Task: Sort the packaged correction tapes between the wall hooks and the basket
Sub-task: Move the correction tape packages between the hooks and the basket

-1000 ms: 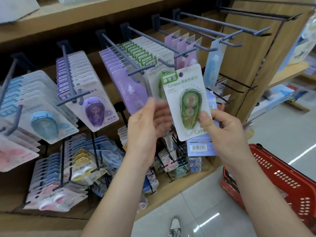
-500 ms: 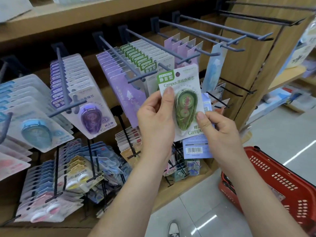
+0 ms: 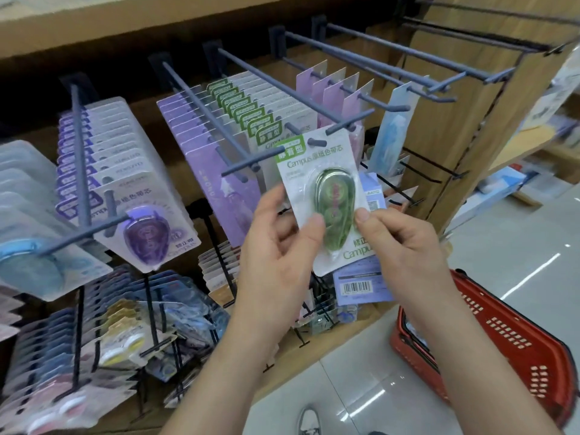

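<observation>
Near the middle of the view, the green correction tape pack (image 3: 326, 196) stands upright: a white card with a green label and a green tape under a clear blister. Its top touches the tip of a blue wall hook (image 3: 317, 141). The left hand (image 3: 276, 243), at 7 o'clock of it, pinches the left edge. The right hand (image 3: 405, 246), at 4 o'clock, pinches the right edge. The red basket (image 3: 502, 334) is further at 4 o'clock.

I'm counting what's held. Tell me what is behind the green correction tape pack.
A blue barcode card sticks out below and right of the green pack, seemingly pinched with it by the right hand. Its front and any further cards are covered.
</observation>
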Motion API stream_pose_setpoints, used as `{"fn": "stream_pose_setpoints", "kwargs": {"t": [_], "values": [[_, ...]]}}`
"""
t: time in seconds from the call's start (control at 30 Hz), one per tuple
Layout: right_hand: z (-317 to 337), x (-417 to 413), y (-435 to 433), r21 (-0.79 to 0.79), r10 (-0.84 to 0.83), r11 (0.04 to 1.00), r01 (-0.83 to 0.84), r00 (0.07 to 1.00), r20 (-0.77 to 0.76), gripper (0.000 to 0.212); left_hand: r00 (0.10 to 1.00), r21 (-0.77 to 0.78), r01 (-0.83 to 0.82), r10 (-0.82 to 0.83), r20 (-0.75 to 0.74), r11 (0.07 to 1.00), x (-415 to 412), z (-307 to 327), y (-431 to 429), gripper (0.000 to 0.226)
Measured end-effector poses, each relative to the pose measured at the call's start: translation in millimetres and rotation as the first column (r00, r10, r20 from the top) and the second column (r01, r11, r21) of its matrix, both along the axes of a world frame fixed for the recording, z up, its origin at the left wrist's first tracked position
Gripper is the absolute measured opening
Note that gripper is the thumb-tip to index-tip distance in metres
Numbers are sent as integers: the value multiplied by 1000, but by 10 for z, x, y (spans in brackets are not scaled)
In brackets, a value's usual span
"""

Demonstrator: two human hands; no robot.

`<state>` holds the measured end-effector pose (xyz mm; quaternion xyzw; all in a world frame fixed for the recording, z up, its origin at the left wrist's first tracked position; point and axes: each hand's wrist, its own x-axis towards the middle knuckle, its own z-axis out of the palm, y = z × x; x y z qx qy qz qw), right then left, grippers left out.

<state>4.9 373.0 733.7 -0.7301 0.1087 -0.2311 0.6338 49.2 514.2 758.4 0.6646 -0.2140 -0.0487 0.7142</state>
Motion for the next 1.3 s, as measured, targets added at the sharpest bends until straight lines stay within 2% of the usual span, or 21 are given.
{"fn": "stream_pose_setpoints", "kwargs": {"t": [0.07, 0.13, 0.2, 0.3, 0.37, 0.5, 0.57, 0.67, 0.83, 0.87, 0.9, 0.93, 0.97, 1.0, 1.03, 1.07, 1.13, 1.17, 1.23, 1.3], "values": [[20, 34, -29, 2, 33, 999, -33, 999, -10, 42, 999, 6, -24, 24, 45, 1000, -66, -53, 4, 70], [40, 66, -65, 12, 88, 996, -88, 996, -23, 36, 991, -15, -89, 90, 103, 996, -138, -100, -33, 80], [45, 89, -118, -17, 123, 992, -123, 992, -41, 34, 979, -35, -179, 182, 96, 983, -170, -120, -101, 71], [-2, 72, -286, -54, 139, 988, -144, 986, -87, 26, 943, 25, -324, 321, 87, 946, -125, -172, -216, 59], [-44, 32, -439, -12, 192, 981, -194, 977, -95, 41, 903, 90, -425, 414, 114, 901, -57, -200, -266, 57], [-16, -36, -706, 93, 323, 942, -323, 946, 15, 75, 814, 216, -580, 554, 172, 785, 82, -212, -346, 55], [-21, -31, -820, 195, 360, 912, -360, 932, 36, 83, 759, 289, -651, 607, 236, 702, 144, -179, -407, 54], [-81, 3, -950, 348, 398, 858, -379, 917, 17, 68, 696, 334, -717, 656, 292, 612, 226, -140, -480, 53], [-115, -35, -1066, 476, 482, 773, -420, 876, -10, 43, 673, 552, -713, 644, 364, 432, 31, -188, -563, 46], [-116, -45, -1085, 492, 503, 756, -432, 864, -14, 40, 673, 536, -715, 649, 355, 449, -59, -196, -599, 40], [-134, -39, -1108, 492, 527, 745, -451, 849, -20, 39, 704, 486, -693, 644, 298, 532, -140, -192, -658, 33], [-134, -42, -1129, 500, 558, 726, -472, 830, -26, 39, 769, 386, -628, 615, 174, 676, -208, -177, -731, 27], [-130, -41, -1143, 514, 591, 701, -495, 806, -29, 38, 849, 236, -514, 528, 6, 824, -268, -128, -818, 25], [-109, -44, -1150, 533, 629, 666, -522, 777, -26, 34, 907, 84, -388, 396, -139, 918, -306, -77, -889, 30], [-111, -28, -1159, 552, 658, 639, -535, 753, -32, 28, 936, -26, -289, 277, -216, 957, -313, -44, -937, 38], [-116, -26, -1174, 574, 686, 614, -542, 726, -49, 25, 951, -82, -221, 196, -240, 972, -300, -18, -968, 40], [-159, 27, -1196, 623, 723, 577, -528, 685, -89, 20, 966, -115, -162, 133, -220, 980, -249, -8, -1010, 24], [-204, 50, -1217, 635, 737, 575, -516, 664, -128, 25, 968, -125, -171, 143, -205, 977, -222, -21, -1025, 15], [-266, 73, -1277, 645, 726, 600, -474, 661, -190, 52, 957, -147, -243, 212, -200, 959, -176, -30, -1059, 8], [-270, 71, -1345, 711, 693, 568, -415, 708, -140, 56, 936, -124, -325, 300, -186, 937, -138, -38, -1067, 8]]}}
